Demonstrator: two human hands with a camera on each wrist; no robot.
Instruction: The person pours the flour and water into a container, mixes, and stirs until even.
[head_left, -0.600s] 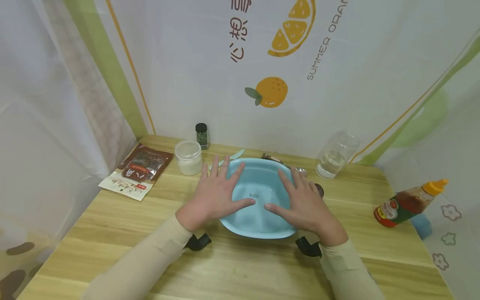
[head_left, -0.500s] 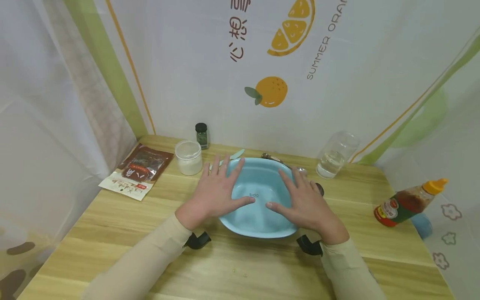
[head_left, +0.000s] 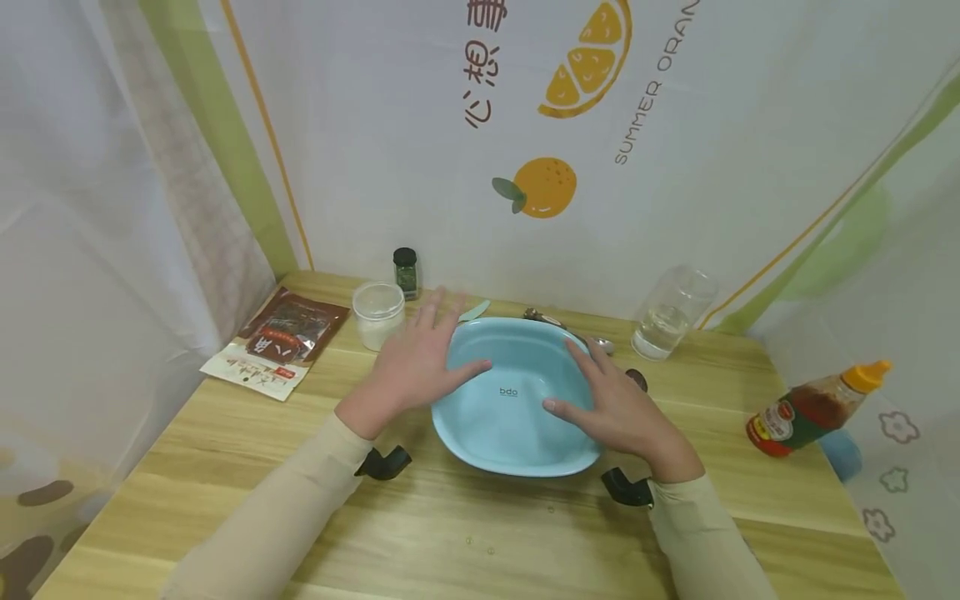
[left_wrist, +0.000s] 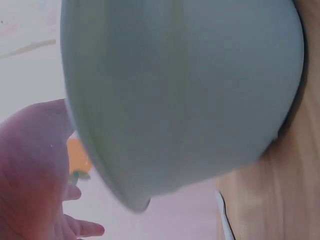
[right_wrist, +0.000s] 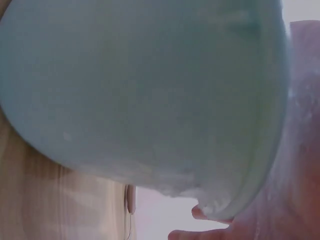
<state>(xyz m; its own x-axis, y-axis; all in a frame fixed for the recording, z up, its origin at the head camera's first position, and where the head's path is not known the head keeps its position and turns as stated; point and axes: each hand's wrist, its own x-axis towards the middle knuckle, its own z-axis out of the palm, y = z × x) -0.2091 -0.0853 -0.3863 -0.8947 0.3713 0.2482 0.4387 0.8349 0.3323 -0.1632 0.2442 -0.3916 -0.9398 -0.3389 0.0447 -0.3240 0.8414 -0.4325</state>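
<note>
A light blue basin (head_left: 517, 433) with "bdo" printed on its inner bottom stands on the wooden table. My left hand (head_left: 416, 358) is over its left rim, fingers spread and blurred at the tips, thumb reaching over the inside. At the right rim my right hand (head_left: 626, 408) has its fingers apart and its thumb above the basin. Both hands hold nothing. In the left wrist view the basin's outer wall (left_wrist: 185, 90) fills the middle, with the left hand (left_wrist: 32, 165) beside the rim. The right wrist view has the right hand (right_wrist: 300, 150) close behind the rim.
On the left lie a brown spice packet (head_left: 281, 337), a white-filled jar (head_left: 377, 321) and a green-filled bottle (head_left: 406, 275). Behind the basin are a pale green utensil (head_left: 476, 311) and a spoon (head_left: 602, 345). A glass (head_left: 663, 325) and sauce bottle (head_left: 810, 412) stand right.
My left hand has moved left, its thumb drawn back toward the basin's left rim. The right hand has shifted slightly right. A further small drop shows on the table in front of the basin.
</note>
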